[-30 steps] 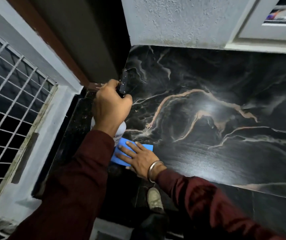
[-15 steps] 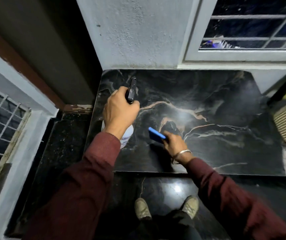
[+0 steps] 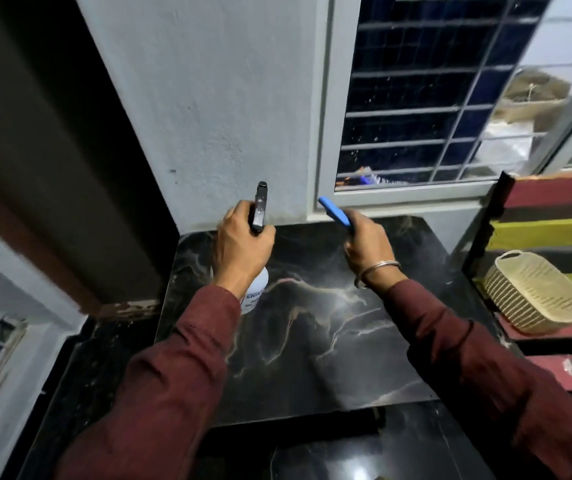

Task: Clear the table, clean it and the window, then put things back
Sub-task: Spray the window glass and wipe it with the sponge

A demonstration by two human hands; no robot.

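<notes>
Table [image 3: 312, 358] fills the lower middle of the view, a flat slab of glossy black marble with pale tan veins, butted against a rough plastered wall [image 3: 215, 109]. At one o'clock the barred window [image 3: 416, 109] is seen, its dark glass speckled with spots. At three o'clock a ribbed wicker basket [image 3: 537, 296] rests on striped steps. A white plastic spray bottle [image 3: 256, 292] with a black trigger head is gripped in the left hand [image 3: 243, 247], fingers curled round its neck. A thin blue cloth [image 3: 335, 213] is pinched in the right hand [image 3: 367, 244]. The window seems next: glass is best misted lightly between the bars, then wiped top downward before drips run.
</notes>
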